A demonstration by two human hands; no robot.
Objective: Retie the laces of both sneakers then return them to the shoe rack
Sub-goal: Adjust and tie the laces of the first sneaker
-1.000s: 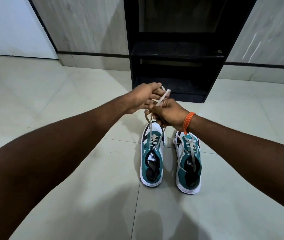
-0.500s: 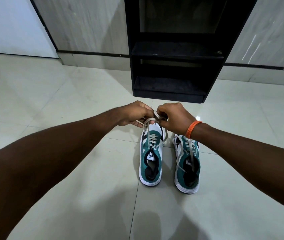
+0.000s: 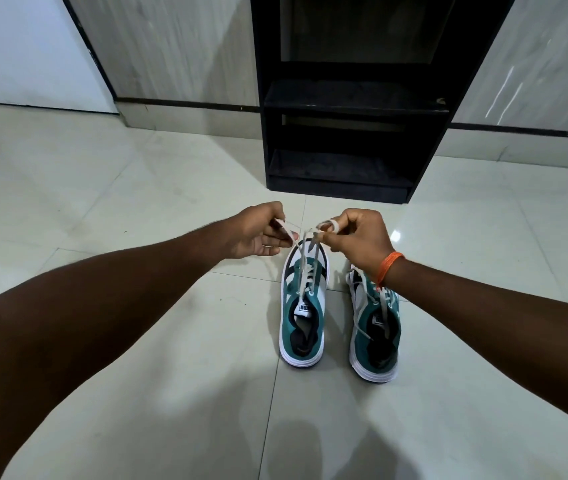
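Since 0.5 s ago you've spread apart: left hand (image 3: 258, 233) & right hand (image 3: 362, 237) each pinch a lace end (image 3: 305, 251) of the left sneaker (image 3: 302, 327) at 12 o'clock, mid-knot; next, cinch evenly.

A: What sort of place?
B: A home, likely a hallway: glossy tiled floor (image 3: 109, 209), black shoe rack (image 3: 348, 109) against a marble-look wall (image 3: 178, 43).
A: Anything more?
B: Sneakers (image 3: 303, 317) on the floor (a pair).
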